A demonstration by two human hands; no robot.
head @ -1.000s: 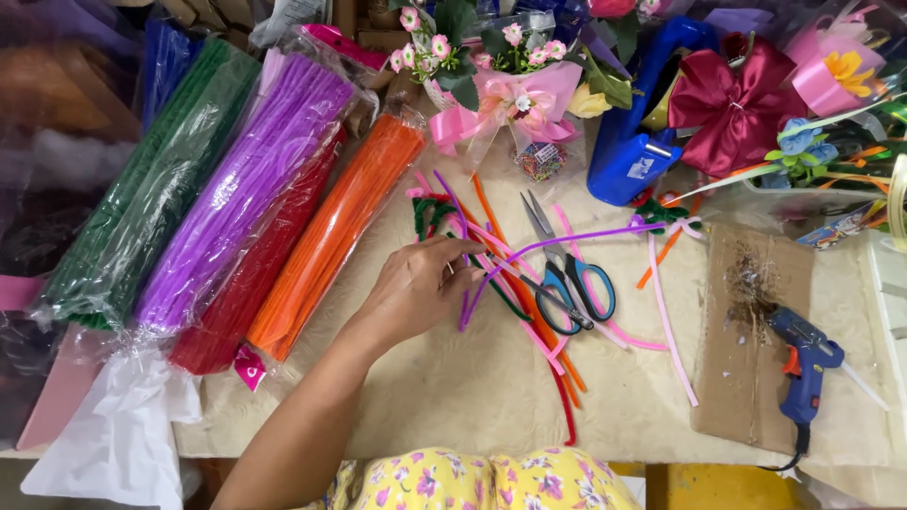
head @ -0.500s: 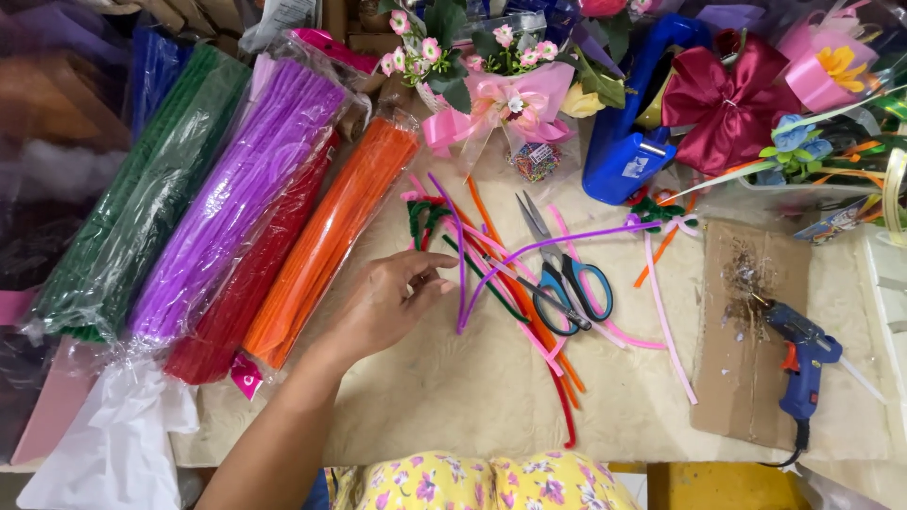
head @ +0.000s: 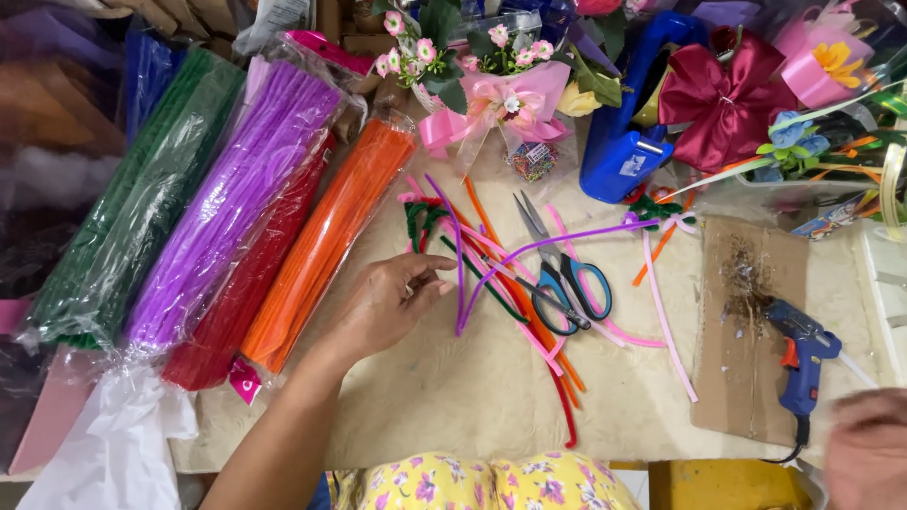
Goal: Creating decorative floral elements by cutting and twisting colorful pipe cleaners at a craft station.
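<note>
Your left hand (head: 392,302) loose, empty, fingertips at purple stem (head: 460,274), centre frame. Right hand (head: 867,451) lower right, blurred: grip can't tell.

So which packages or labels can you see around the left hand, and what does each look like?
Orange pack: clear sleeve of orange stems, beside the left hand.
Red pack: clear sleeve, left of the orange one.
Purple pack: long clear sleeve of purple stems.
Green pack: clear sleeve, far left.
Pink tag: small, at the orange pack's near end.
</note>
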